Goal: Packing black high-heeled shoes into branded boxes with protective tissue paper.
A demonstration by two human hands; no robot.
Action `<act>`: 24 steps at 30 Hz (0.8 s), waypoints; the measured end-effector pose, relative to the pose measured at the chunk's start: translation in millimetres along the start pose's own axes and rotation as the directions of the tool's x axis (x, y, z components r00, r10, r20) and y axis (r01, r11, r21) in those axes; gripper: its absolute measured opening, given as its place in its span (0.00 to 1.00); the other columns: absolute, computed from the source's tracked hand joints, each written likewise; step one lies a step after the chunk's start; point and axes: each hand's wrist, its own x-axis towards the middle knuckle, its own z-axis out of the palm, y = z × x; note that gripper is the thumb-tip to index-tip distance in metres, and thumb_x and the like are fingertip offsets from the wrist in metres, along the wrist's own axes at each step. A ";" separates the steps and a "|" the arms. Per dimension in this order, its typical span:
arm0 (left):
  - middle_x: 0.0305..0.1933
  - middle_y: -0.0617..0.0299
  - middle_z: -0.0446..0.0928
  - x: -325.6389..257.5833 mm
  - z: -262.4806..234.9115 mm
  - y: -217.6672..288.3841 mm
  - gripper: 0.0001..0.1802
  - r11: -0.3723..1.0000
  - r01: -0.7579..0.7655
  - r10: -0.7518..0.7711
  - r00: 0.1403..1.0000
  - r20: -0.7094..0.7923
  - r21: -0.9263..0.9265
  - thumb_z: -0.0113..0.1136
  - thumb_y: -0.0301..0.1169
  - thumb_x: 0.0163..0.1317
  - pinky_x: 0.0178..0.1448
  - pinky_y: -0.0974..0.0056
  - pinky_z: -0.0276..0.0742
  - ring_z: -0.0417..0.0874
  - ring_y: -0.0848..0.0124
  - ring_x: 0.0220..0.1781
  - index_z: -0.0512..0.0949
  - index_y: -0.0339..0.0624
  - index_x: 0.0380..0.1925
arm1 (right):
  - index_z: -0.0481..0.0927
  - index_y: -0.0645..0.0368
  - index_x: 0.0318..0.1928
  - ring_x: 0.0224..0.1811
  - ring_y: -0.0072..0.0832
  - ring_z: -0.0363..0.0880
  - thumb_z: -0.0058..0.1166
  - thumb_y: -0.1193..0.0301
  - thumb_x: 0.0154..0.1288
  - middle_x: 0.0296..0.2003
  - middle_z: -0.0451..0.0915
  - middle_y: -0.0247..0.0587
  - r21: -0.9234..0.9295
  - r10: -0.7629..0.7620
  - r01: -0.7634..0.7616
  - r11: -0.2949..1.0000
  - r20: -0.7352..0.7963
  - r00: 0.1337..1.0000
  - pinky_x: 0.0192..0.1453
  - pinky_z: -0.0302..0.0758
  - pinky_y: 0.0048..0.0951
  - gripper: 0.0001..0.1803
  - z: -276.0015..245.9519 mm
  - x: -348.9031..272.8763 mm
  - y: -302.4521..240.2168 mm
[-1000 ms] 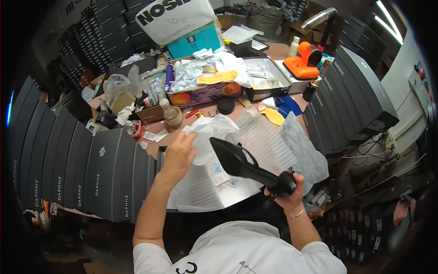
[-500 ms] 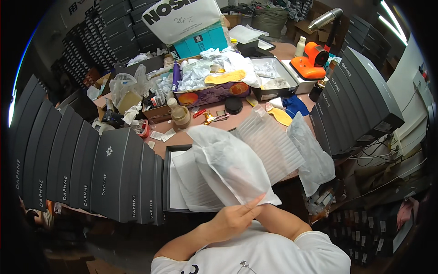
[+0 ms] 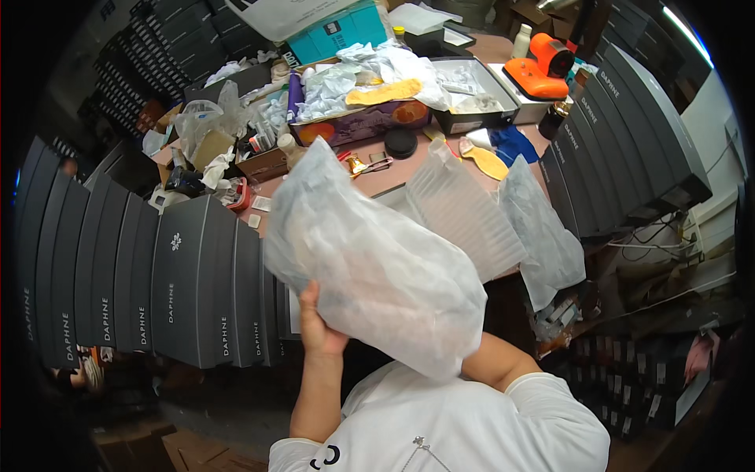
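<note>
A large translucent white plastic bag (image 3: 377, 267) is raised close in front of me and covers the middle of the view. My left hand (image 3: 318, 326) grips its lower left edge from below. The wrist of my right forearm (image 3: 495, 362) runs up behind the bag's lower right, so my right hand is hidden. Something pale shows faintly through the bag, but I cannot tell what it is. No shoe is visible.
Rows of dark grey shoe boxes stand at the left (image 3: 173, 291) and right (image 3: 621, 134). The table holds ribbed white foam sheets (image 3: 464, 212), another plastic bag (image 3: 543, 236), a yellow insole (image 3: 487, 161), a black lid (image 3: 401, 141), a teal box (image 3: 338, 31) and an orange device (image 3: 543, 71).
One second ago my right hand held a black high-heeled shoe and my left hand rested on the bag on the table. The bag is now lifted up; the shoe is out of sight.
</note>
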 end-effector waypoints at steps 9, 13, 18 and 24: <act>0.54 0.59 0.73 -8.5 33.3 -47.6 0.31 0.903 -0.379 0.349 0.922 0.168 0.202 0.64 0.18 0.50 0.57 0.63 0.74 0.75 0.68 0.54 0.68 0.37 0.56 | 0.45 0.42 0.74 0.65 0.54 0.64 0.38 0.26 0.55 0.68 0.58 0.50 0.965 -0.014 -0.043 0.260 0.048 0.999 0.72 0.53 0.53 0.54 -52.5 -25.9 -45.8; 0.56 0.54 0.73 -51.9 19.9 -78.4 0.32 0.701 -0.368 -0.001 0.856 0.516 0.611 0.68 0.27 0.56 0.64 0.62 0.68 0.73 0.65 0.58 0.67 0.33 0.60 | 0.68 0.63 0.59 0.49 0.27 0.79 0.54 0.66 0.66 0.51 0.77 0.42 0.594 0.173 0.051 0.803 -0.315 0.933 0.52 0.77 0.31 0.24 -89.4 -8.6 -55.8; 0.46 0.51 0.80 -64.8 -57.6 -37.1 0.13 0.349 -0.036 -0.579 0.777 0.246 0.937 0.62 0.27 0.60 0.54 0.63 0.76 0.82 0.63 0.48 0.80 0.32 0.43 | 0.75 0.66 0.50 0.42 0.21 0.79 0.57 0.71 0.64 0.43 0.80 0.36 0.459 0.088 -0.026 0.888 -0.114 0.990 0.47 0.77 0.25 0.17 -126.1 1.6 -60.9; 0.46 0.49 0.78 -27.9 11.7 -13.0 0.10 -0.097 -0.773 -0.165 0.634 0.756 0.627 0.59 0.24 0.56 0.50 0.58 0.75 0.79 0.54 0.47 0.79 0.35 0.39 | 0.76 0.66 0.50 0.40 0.20 0.78 0.56 0.72 0.62 0.41 0.80 0.35 0.552 0.150 0.080 0.830 -0.360 0.921 0.45 0.76 0.24 0.16 -133.1 1.5 -38.2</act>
